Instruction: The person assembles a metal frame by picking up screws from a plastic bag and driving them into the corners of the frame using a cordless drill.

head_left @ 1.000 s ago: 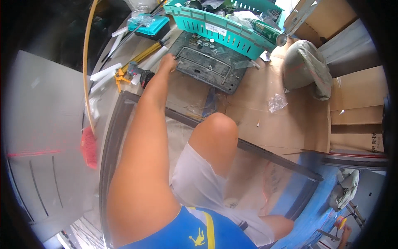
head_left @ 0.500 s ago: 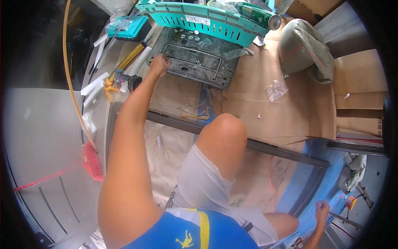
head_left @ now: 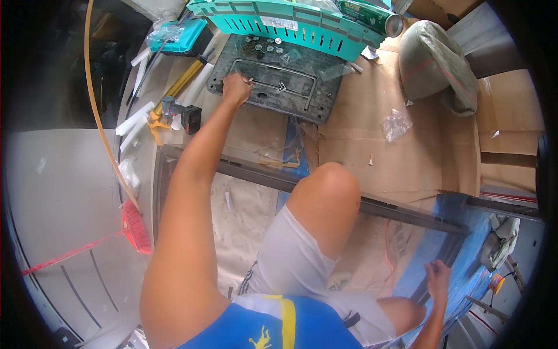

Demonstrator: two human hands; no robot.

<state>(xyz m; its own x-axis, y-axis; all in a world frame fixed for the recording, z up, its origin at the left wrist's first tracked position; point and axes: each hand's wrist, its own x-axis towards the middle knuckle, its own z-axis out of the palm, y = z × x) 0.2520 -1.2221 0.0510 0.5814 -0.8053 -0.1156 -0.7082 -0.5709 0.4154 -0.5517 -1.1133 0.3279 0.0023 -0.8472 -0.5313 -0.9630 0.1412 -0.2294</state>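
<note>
My left hand [head_left: 236, 89] reaches over the left part of a dark grey, worn board [head_left: 270, 103], fingers closed in a pinch. A tiny pale bit shows at its fingertips, too small to name. Right of that hand, a few small metal pieces [head_left: 281, 86] lie on the board inside a bent metal rod frame [head_left: 311, 96]. Several small round metal pieces [head_left: 278, 41] sit by the board's far edge, near a small clear plastic bag [head_left: 292, 56]. At the lower right, my right hand [head_left: 437, 276] is raised beside my leg with fingers curled; whether it holds anything is hidden.
A turquoise crate [head_left: 290, 23] stands at the board's far side. A cordless power tool [head_left: 189, 117] and yellow tool [head_left: 180, 83] lie left of the board. Cardboard [head_left: 360, 128] covers the floor rightward, with a grey-green sack [head_left: 433, 67]. A dark frame rail [head_left: 256, 174] crosses before me.
My left hand has moved right along the board, closer to the small metal pieces. My right hand has risen and shifted slightly left. The whole view has shifted a little.
</note>
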